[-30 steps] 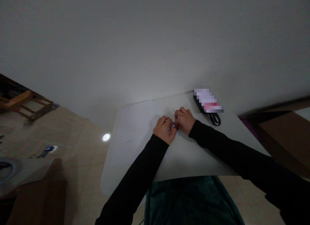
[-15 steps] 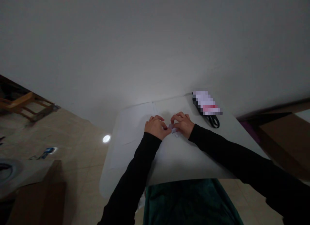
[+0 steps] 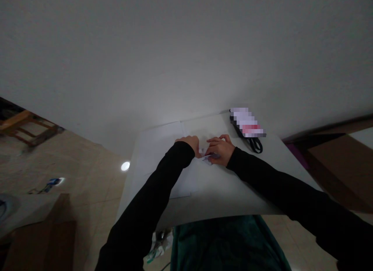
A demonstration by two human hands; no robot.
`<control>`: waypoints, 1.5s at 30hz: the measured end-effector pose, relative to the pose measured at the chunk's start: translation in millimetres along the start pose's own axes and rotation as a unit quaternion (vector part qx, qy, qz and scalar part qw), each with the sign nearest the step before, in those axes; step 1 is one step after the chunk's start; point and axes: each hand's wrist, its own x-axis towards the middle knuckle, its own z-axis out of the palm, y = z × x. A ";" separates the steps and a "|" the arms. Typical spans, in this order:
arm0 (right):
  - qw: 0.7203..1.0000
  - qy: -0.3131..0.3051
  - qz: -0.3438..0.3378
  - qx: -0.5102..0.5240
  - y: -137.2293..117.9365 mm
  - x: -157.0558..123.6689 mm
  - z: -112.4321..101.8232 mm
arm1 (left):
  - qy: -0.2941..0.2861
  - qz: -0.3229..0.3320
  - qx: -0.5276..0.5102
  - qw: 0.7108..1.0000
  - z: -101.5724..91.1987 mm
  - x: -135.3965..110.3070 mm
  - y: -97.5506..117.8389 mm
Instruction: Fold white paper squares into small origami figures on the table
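Working over the white worktop [image 3: 247, 193], just right of flat white sheets [image 3: 157, 146]; cannot tell what left grip [image 3: 189, 144] holds; with right grip [image 3: 222, 151], apparently pinching a small whitish piece [image 3: 206, 159], between both. Probably mid-shaping; calling next for light, steady pressure.
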 end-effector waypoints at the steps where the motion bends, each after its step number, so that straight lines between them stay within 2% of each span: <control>1: 1.000 -0.005 0.006 0.000 0.5 0.1 -0.7 | -0.013 0.005 -0.009 1.000 0.9 -1.2 -3.4; 4: 1.000 -0.022 0.021 -0.006 1.4 1.6 -3.2 | -0.033 0.018 -0.030 0.999 4.2 -3.3 -10.2; 10: 0.997 -0.043 0.053 -0.030 -6.5 4.1 -7.5 | 0.051 -0.018 -0.030 0.998 17.7 -3.7 -4.2; 15: 0.995 -0.050 0.082 -0.025 -12.2 5.3 -9.5 | 0.072 -0.011 -0.027 0.997 23.4 -12.9 -1.2; 19: 0.994 -0.056 0.083 -0.035 -15.8 6.3 -13.3 | 0.154 0.065 0.014 0.986 25.1 -14.4 1.5; 21: 0.994 -0.062 0.080 -0.044 -18.9 7.1 -15.8 | 0.176 0.105 0.020 0.979 25.7 -11.9 3.1; 25: 0.990 -0.079 0.095 -0.061 -25.3 9.6 -19.3 | 0.136 0.107 0.018 0.985 24.9 -8.6 5.3; 30: 0.991 -0.068 0.092 -0.074 -28.1 8.1 -16.9 | 0.136 0.069 0.022 0.988 26.4 -10.4 2.3; 36: 0.995 -0.043 0.075 -0.057 -25.9 2.2 -10.1 | 0.100 0.108 -0.037 0.988 36.2 -3.3 -8.9; 39: 0.995 -0.033 0.076 -0.064 -25.0 -0.5 -8.7 | 0.085 0.071 -0.040 0.993 37.1 -3.1 -12.3; 42: 0.990 0.007 0.096 -0.106 -25.7 -3.5 -8.3 | 0.079 0.031 -0.046 0.995 35.4 -6.3 -14.7; 45: 0.982 0.032 0.118 -0.141 -28.6 -4.7 -9.3 | 0.059 0.025 -0.055 0.996 34.0 -8.0 -15.8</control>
